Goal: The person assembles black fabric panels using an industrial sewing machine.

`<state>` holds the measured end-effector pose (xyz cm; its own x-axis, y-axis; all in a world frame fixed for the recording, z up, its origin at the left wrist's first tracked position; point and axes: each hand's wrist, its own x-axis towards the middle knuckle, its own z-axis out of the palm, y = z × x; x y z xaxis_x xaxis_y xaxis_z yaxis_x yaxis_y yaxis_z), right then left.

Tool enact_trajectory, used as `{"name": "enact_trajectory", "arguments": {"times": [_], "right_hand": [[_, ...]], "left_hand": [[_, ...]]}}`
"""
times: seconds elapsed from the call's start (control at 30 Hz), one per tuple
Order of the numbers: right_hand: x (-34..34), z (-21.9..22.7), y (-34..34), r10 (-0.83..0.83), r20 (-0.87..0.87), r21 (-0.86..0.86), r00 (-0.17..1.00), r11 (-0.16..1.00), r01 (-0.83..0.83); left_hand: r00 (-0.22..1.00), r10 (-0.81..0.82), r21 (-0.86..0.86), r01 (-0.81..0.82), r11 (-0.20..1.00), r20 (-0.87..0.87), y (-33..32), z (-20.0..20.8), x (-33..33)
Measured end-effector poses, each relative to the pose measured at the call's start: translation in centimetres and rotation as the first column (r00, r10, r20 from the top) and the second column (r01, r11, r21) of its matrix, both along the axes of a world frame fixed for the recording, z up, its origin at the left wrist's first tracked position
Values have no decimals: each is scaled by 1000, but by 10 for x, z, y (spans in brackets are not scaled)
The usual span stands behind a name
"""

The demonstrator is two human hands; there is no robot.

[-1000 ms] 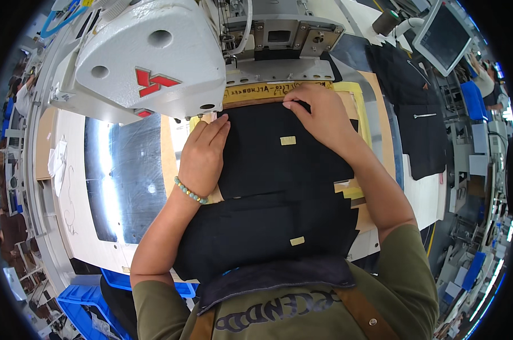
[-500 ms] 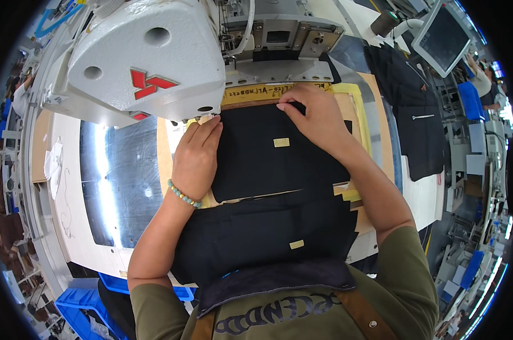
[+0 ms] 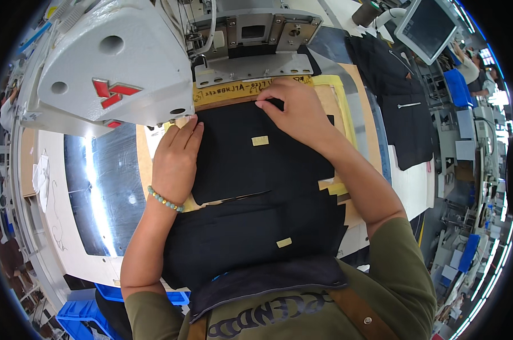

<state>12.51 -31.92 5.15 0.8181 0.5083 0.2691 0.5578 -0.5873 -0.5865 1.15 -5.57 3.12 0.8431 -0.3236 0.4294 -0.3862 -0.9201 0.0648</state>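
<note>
White worktop [image 3: 75, 260] is spreading under everything; shiny metal plate [image 3: 117, 187] is covering part of it at left. Tan board [image 3: 366, 113] is lying right of that, black fabric panel [image 3: 239, 170] is lying across the board. Crumpled white scrap [image 3: 41, 175] is sitting near the left edge. Black cloth pieces [image 3: 405, 133] are lying at right, partly over white surface.

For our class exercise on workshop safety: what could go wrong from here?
The left hand appears close to the white machine head; fingers might be hurt if the machine moved.
The right hand is at the far edge of the black cloth, beside the yellow strip; a slip could leave that edge crooked.
The beaded bracelet sits near the cloth and might snag it.
</note>
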Motion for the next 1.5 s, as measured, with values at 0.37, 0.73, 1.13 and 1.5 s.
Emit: {"name": "enact_trajectory", "arguments": {"times": [0.37, 0.73, 1.13, 1.5], "right_hand": [[4, -7, -1, -13, 60, 45, 998, 999, 11], [3, -18, -2, -12, 101, 117, 995, 993, 0], [4, -15, 1, -11, 179, 88, 984, 996, -5], [1, 0, -11, -65, 153, 4, 986, 998, 65]], "left_hand": [[1000, 16, -9, -16, 1000, -1, -5, 5, 0], [995, -69, 153, 79, 985, -70, -31, 12, 9], [968, -217, -101, 206, 973, -126, -50, 3, 21], [971, -203, -125, 188, 974, -124, -51, 2, 20]]}}
